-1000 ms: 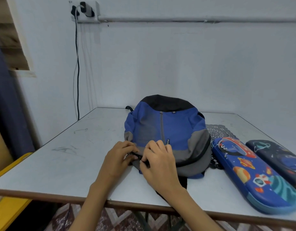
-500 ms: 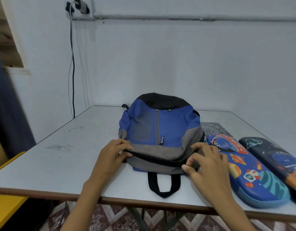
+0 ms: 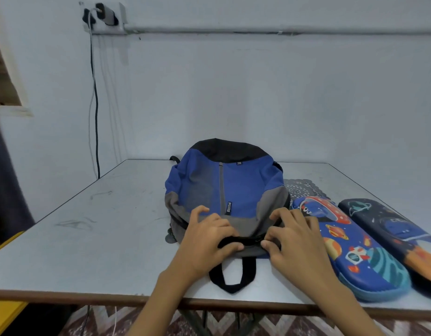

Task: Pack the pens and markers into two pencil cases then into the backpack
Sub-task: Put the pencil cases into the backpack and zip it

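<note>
Head view: backpack (image 3: 234,190) lies flat on the surface (image 3: 112,238), long axis running away from me, carry loop (image 3: 231,284) nearest. My left hand (image 3: 207,241) and right hand (image 3: 299,241) each pinch its near zip edge, fingers curled. Blue pencil case (image 3: 350,246) and dark pencil case (image 3: 398,234) lie closed at its right, contents hidden

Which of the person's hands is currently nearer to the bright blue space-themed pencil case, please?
Right. The right hand grips the backpack at its near edge, right beside the bright blue pencil case; the left hand grips that edge further left, away from the case.
</note>
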Demonstrator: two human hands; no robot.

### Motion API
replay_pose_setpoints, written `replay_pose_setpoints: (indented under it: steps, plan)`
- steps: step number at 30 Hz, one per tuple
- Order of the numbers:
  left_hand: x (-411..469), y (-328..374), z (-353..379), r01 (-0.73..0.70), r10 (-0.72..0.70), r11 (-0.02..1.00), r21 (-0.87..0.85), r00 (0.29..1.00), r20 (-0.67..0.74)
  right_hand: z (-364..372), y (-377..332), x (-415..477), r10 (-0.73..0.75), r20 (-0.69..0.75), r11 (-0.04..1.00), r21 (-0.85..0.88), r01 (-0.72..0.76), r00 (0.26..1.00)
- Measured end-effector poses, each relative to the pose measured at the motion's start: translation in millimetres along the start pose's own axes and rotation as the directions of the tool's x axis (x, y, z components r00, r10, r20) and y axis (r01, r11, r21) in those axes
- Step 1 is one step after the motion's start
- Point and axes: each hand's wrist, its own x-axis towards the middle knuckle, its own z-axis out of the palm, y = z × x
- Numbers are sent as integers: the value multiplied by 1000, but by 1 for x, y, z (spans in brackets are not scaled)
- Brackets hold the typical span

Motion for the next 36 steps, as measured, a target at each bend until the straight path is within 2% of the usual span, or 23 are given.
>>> replay_pose_setpoints:
  steps: [4,8,15,21,26,29,31,32,34,36]
  plan:
    - [-5,-1,5,-7,3,996,-91,999,-53,-3,17,14,-23,86,990,-139,35,996]
    - [-10,0,0,35,-40,978,-206,999,-18,-14,33,47,60,170,957,-292,-8,984]
    - [-11,2,-3,56,-61,961,-271,998,-10,-6,50,98,191,229,931,-351,-102,954]
    - [-13,5,-9,65,-64,953,-294,998,13,18,79,116,281,195,871,-462,-165,940]
    - [-13,13,-16,57,-52,957,-285,998,23,22,75,116,256,218,887,-440,-139,942]
    - [-19,20,-32,25,-7,936,-351,999,53,15,77,115,246,258,934,-319,-158,934]
    - [-24,20,-45,35,4,896,-443,996,87,8,80,112,173,307,984,-100,-149,936]
    - [-26,16,-52,50,-4,868,-494,996,94,3,81,110,88,338,990,72,-119,937]
    - [-27,0,-66,88,-57,832,-548,996,73,-9,81,104,-120,417,908,413,-69,901]
    - [-29,-31,-74,144,-141,877,-459,989,41,-17,80,98,-278,491,857,514,-18,825]
